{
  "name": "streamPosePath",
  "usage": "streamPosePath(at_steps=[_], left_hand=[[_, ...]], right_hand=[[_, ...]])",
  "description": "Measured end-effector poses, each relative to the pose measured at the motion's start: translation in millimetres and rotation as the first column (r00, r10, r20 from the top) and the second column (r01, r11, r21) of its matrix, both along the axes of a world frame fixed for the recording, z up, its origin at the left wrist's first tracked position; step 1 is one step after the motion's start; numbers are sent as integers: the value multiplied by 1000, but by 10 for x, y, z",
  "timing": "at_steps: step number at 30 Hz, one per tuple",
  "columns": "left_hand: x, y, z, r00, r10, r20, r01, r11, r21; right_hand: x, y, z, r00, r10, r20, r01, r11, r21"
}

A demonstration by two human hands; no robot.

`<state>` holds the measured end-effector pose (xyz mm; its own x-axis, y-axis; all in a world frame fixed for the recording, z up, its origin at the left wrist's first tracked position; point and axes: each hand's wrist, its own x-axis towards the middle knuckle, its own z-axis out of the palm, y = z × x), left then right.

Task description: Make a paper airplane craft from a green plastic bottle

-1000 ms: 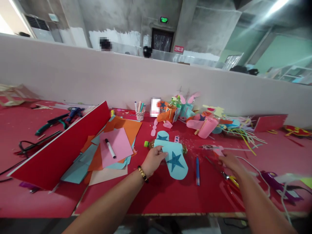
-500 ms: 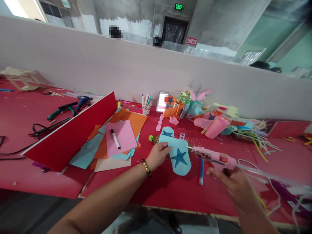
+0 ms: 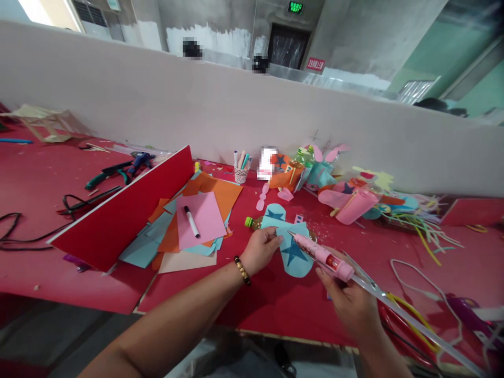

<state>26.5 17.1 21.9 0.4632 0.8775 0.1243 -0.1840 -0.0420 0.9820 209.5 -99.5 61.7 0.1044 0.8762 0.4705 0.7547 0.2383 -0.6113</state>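
Observation:
A plastic bottle [image 3: 255,224] with a green cap lies on its side, wrapped in light blue paper [image 3: 298,269]. The paper spreads out like two wings, each with a dark blue star. My left hand [image 3: 263,251] pinches the paper's edge at the near side of the bottle; its fingertips are partly hidden. In my right hand [image 3: 350,300] is a pink glue gun [image 3: 322,255], its metal tip over the blue paper, close to my left fingers. A long clear glue stick [image 3: 423,323] sticks out from the gun's back.
Coloured paper sheets [image 3: 200,220] with a marker [image 3: 191,221] lie left, beside a slanted red board [image 3: 129,210]. Behind are a pen cup [image 3: 241,171] and decorated bottles [image 3: 356,205]. Yellow-handled scissors [image 3: 413,321] and a white cord [image 3: 417,281] lie right.
My right hand has brought the glue gun leftward, its tip moving from the bottle's right end to over the blue paper. My left hand keeps its hold. The view has shifted slightly.

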Motion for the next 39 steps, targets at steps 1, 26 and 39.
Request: streamPosePath(at_steps=[1, 26, 39], left_hand=[[0, -4, 5, 1000, 0, -1, 0, 1000, 8], [-6, -34, -2, 1000, -6, -29, 8, 998, 62], [-18, -37, 43, 1000, -7, -13, 8, 999, 43]], right_hand=[[-10, -2, -10, 1000, 11, -1, -11, 1000, -5], [-112, 66, -56, 990, 55, 129, -63, 996, 57], [-85, 74, -30, 988, 45, 148, -58, 995, 86]])
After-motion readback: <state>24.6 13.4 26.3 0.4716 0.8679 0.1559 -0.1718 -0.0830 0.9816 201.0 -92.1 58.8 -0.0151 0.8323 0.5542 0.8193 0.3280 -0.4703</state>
